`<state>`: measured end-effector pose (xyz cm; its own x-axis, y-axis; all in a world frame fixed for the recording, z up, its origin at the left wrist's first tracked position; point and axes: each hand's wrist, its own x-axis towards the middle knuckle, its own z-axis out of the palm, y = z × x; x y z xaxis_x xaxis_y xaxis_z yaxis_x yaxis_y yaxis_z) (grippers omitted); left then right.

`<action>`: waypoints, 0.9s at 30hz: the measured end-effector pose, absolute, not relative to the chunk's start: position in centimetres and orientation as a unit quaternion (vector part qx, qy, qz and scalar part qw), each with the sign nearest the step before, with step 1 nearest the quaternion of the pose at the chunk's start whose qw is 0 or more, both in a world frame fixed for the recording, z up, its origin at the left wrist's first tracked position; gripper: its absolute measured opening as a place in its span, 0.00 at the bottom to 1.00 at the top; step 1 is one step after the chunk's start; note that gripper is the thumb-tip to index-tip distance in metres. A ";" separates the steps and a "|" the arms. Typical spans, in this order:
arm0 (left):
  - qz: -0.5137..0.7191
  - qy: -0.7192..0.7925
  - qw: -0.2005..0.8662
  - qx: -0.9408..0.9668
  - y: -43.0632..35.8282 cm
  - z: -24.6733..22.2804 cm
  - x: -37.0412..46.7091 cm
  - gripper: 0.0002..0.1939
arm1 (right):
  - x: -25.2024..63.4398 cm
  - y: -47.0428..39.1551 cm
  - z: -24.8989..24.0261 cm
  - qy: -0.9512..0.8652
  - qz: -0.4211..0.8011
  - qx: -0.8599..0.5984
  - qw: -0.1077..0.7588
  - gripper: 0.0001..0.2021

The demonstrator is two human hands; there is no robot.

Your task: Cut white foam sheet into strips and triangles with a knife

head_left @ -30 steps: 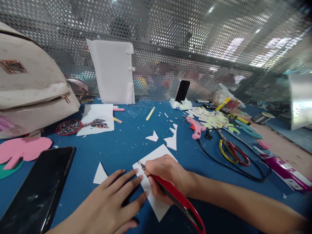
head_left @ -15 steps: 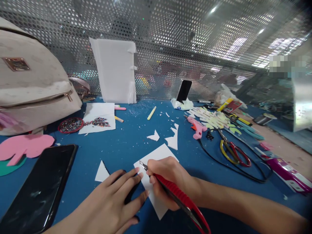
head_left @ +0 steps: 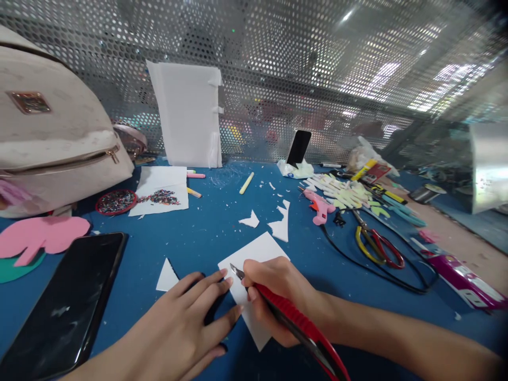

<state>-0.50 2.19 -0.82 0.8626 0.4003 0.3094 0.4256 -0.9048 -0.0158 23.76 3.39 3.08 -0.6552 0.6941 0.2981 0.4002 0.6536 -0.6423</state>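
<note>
A red craft knife (head_left: 291,317) is gripped in my right hand (head_left: 270,280), held like a pen. Its metal blade points up and left, its tip over the upper left part of a white foam or card sheet (head_left: 264,247). With fingers spread, my left hand (head_left: 190,317) rests palm down, its fingertips on the sheet's left edge. Part of the sheet is hidden under my right hand. Just beyond my left hand lies a white triangular offcut (head_left: 167,276). Two jagged white scraps (head_left: 281,225) lie past the sheet's far edge.
On the left are a black phone (head_left: 63,307), a pink cutout (head_left: 43,233) and a pale backpack (head_left: 59,127). To the right lie a pink glue gun (head_left: 319,209) with its cord, scissors (head_left: 377,246) and a purple package (head_left: 462,278). A smaller phone (head_left: 299,148) stands behind.
The knife tip has shifted slightly right on the sheet, with my right hand. My left hand keeps its place on the sheet's edge. The view has moved a little.
</note>
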 end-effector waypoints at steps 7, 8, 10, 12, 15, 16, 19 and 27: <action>-0.143 -0.220 0.038 -0.964 2.0 -0.4 -0.5 0.19 | 24.0 2.8 3.3 -0.864 0.285 -0.319 0.265 0.07; -0.146 -0.217 0.044 -0.964 2.0 -0.2 -0.5 0.19 | 24.0 2.7 3.3 -0.866 0.281 -0.322 0.261 0.07; -0.145 -0.210 0.054 -0.965 2.0 0.3 -0.4 0.18 | 24.1 2.5 3.2 -0.869 0.271 -0.325 0.258 0.07; -0.143 -0.206 0.056 -0.966 2.1 0.6 -0.3 0.17 | 24.1 2.3 3.0 -0.870 0.266 -0.326 0.256 0.07; -0.152 -0.210 0.048 -0.965 2.0 0.4 -0.3 0.18 | 24.2 2.1 3.0 -0.871 0.265 -0.326 0.255 0.06; -0.156 -0.213 0.046 -0.964 2.0 0.2 -0.3 0.18 | 24.2 2.1 3.0 -0.871 0.264 -0.327 0.255 0.06; -0.154 -0.211 0.044 -0.964 2.0 -0.2 -0.4 0.18 | 24.2 1.9 3.2 -0.870 0.263 -0.328 0.256 0.06; -0.156 -0.206 0.048 -0.965 2.1 0.3 -0.4 0.17 | 24.3 1.2 4.0 -0.873 0.260 -0.333 0.245 0.08</action>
<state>-0.42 2.08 0.32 0.8661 0.3826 0.3217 0.4129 -0.9103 -0.0290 24.25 1.17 3.96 -0.6582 0.7082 0.2556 0.4530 0.6437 -0.6168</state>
